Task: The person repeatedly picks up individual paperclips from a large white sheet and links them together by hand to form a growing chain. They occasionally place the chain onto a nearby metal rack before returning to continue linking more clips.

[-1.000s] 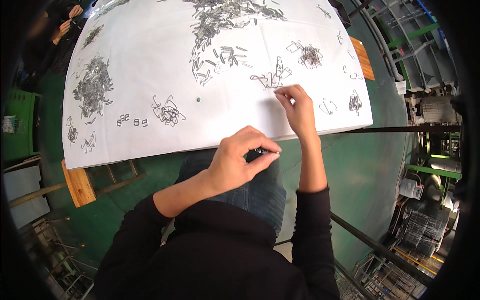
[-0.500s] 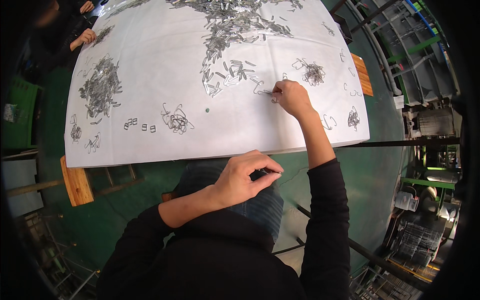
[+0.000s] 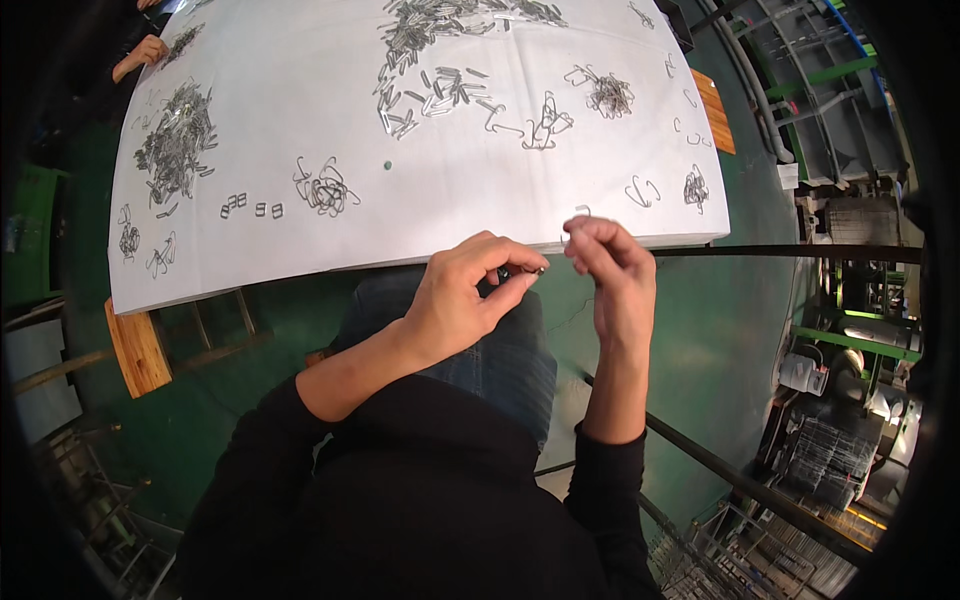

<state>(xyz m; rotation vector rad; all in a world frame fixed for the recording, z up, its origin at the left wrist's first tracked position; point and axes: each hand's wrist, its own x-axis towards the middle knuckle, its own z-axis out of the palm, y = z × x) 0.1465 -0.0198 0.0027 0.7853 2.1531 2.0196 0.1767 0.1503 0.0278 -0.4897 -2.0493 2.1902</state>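
At the near edge of the tabletop (image 3: pixel 450 185), a small metal piece (image 3: pixel 541 270) is pinched in the fingers of the left hand (image 3: pixel 458 298); a wire hook (image 3: pixel 583 209) is gripped by those of the right hand (image 3: pixel 622 272).

The right hand (image 3: pixel 618 280), which half a second ago was down among the small cluster of bent wire hooks (image 3: pixel 547 125), has drawn back to the near edge of the counter (image 3: pixel 450 205) and turned upward, so its fingers (image 3: pixel 590 235) are now just beside those of the left hand (image 3: pixel 460 295), with a thin wire hook (image 3: pixel 583 209) showing at their tips; compared with a second ago, one loose hook (image 3: pixel 491 122) from the cluster lies spread farther left, near the flat metal strips (image 3: pixel 440 95), and a co-worker's hand (image 3: pixel 151 49), then raised off the far left side, is now at the small pile (image 3: pixel 182 43) there
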